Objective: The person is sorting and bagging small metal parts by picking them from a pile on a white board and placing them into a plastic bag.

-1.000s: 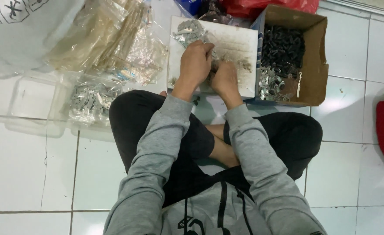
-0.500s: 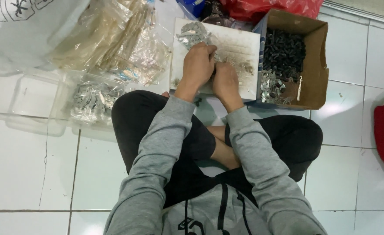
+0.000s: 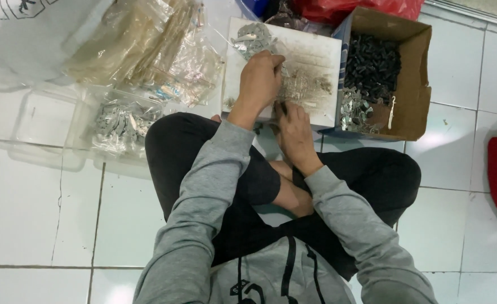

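Small metal parts lie on a white board on the floor, where the left hand and right hand meet, seemingly pinching something tiny, beside a cardboard box.

- The upper right is blocked by a cardboard box.
- The upper left is crowded by plastic bags.
- Open tile floor is found at lower left.

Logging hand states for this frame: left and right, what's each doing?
Left hand: curled over small metal pieces on the white board; hold unclear.
Right hand: fingers bent at board edge; contents hidden.
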